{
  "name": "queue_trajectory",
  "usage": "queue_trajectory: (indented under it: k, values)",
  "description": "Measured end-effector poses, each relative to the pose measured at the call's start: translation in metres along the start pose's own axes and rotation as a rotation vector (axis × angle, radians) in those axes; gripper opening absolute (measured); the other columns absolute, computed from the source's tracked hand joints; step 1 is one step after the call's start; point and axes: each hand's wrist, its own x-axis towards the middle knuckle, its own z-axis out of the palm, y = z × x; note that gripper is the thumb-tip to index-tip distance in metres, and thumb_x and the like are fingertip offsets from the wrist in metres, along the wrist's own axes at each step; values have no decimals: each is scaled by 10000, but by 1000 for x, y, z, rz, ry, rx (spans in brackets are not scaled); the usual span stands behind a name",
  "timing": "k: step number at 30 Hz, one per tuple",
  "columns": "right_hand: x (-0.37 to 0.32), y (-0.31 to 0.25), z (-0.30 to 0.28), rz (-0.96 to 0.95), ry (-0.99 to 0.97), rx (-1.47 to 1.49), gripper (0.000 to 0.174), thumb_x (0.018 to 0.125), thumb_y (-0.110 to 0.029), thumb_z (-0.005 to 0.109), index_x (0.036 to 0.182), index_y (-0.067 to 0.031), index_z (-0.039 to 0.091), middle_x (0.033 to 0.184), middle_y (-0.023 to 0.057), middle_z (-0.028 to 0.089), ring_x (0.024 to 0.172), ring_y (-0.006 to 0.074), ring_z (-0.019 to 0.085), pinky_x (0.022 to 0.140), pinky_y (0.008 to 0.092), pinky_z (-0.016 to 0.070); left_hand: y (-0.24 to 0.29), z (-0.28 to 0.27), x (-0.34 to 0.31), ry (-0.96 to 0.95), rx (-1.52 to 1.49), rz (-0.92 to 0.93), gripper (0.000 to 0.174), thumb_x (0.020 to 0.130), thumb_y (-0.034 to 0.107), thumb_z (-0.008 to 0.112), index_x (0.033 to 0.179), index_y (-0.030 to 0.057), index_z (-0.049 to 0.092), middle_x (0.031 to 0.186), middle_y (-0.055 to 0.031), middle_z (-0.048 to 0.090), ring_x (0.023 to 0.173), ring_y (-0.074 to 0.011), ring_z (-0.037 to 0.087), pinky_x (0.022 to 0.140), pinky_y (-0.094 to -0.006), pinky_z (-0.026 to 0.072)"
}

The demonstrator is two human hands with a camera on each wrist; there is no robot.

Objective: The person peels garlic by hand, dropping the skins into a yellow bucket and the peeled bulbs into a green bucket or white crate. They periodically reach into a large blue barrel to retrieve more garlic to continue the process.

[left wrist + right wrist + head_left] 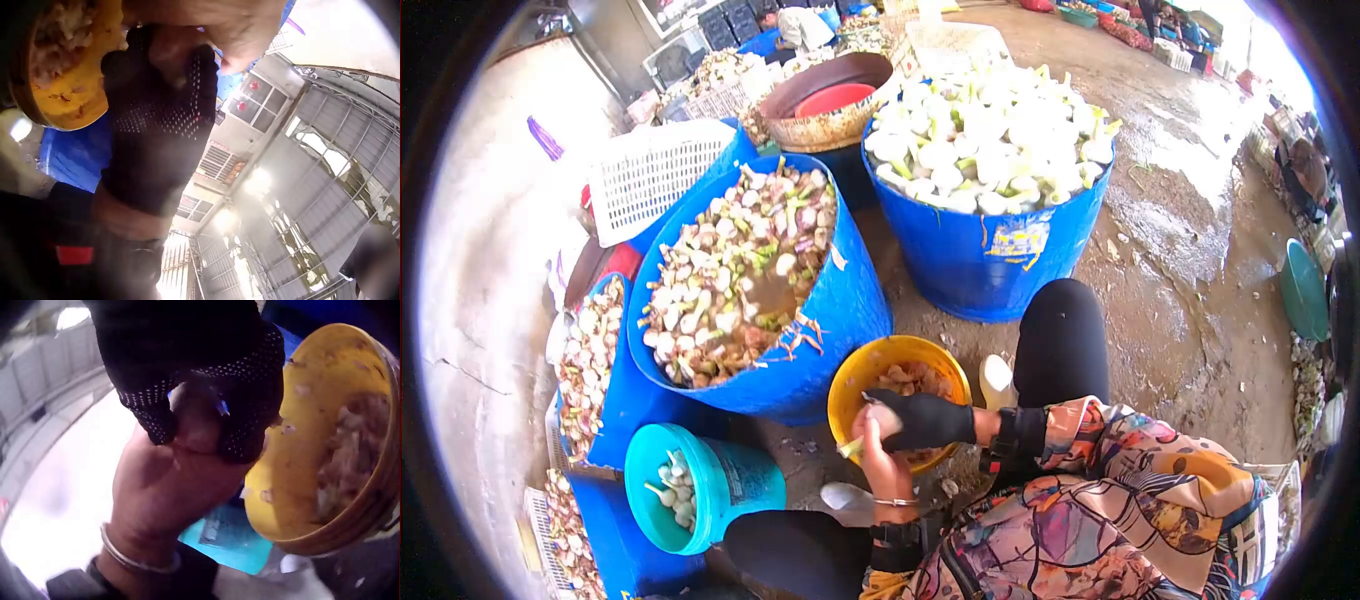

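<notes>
Over a yellow bucket, my two hands meet at a pale garlic bulb with a short stem. The bare left hand, a bangle at its wrist, grips the bulb from below. My right hand wears a black dotted glove and pinches the same bulb from the other side. In the right wrist view, gloved fingertips press close against the bare left hand, and much of the bulb is hidden. Pinkish peelings lie inside the bucket.
A blue tub of unpeeled garlic in water stands beyond the bucket. Another blue tub is heaped with white bulbs. A teal bucket holds several bulbs. My knees flank the yellow bucket. A white crate leans at the left.
</notes>
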Motion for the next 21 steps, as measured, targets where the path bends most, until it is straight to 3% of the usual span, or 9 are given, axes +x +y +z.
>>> queue_trajectory:
  k: [3,5,8,9,12,13,15,19,21]
  values:
    - [5,51,-4,36,16,479,455,815,-227,661,1198,-49,492,1060,63,598,974,176,576,859,338,461,-1,3,-5,-153,331,191,392,899,185,475,1235,-10,421,1175,-102,505,1095,-202,483,940,-336,381]
    - [17,37,-33,81,29,648,387,784,-177,691,1110,-53,522,979,25,599,911,131,561,819,305,470,15,17,-9,-213,63,52,396,905,166,455,1257,-6,395,1197,-118,497,1122,-213,478,954,-347,378]
    - [48,0,-129,84,170,408,268,768,-127,684,992,-73,547,879,18,597,826,129,566,747,299,455,15,5,-4,-194,156,-29,298,911,142,442,1178,9,460,1130,-114,544,1071,-228,533,940,-361,410]
    - [54,-33,-165,-154,322,4,260,775,-143,685,978,-61,544,861,16,601,807,124,569,750,301,462,14,1,-3,-186,201,-58,279,911,139,444,1157,11,473,1110,-110,555,1053,-229,547,932,-361,420]
    - [84,-18,-275,-9,627,-415,784,742,-284,726,1343,-31,292,1046,196,589,937,297,606,831,352,470,4,-9,2,-147,160,-161,233,897,125,480,1097,7,497,1005,-118,598,952,-239,602,867,-353,474]
    - [92,-26,-304,-145,797,-796,754,779,-317,682,1375,-87,281,1069,230,582,930,313,606,793,398,468,1,-9,4,-148,135,-197,231,895,123,487,1094,5,497,989,-122,603,938,-240,608,854,-351,483]
    - [107,-57,-354,281,597,-736,757,755,-359,672,1361,-107,296,1058,251,591,960,386,591,828,420,463,-4,-4,7,-149,129,-223,222,893,121,495,1079,1,507,942,-134,617,887,-241,626,812,-341,508]
    - [125,-4,-417,268,421,-1282,549,779,-302,596,1280,-136,446,1082,175,610,998,346,579,853,409,452,-4,3,15,-170,127,-287,211,894,124,503,1067,3,521,926,-131,623,853,-233,635,779,-331,526]
    - [129,-1,-421,227,547,-1174,505,791,-263,576,1270,-152,463,1070,160,618,988,338,583,849,402,457,-4,-2,17,-154,129,-299,211,894,126,507,1067,5,523,923,-130,623,847,-233,636,772,-333,529]
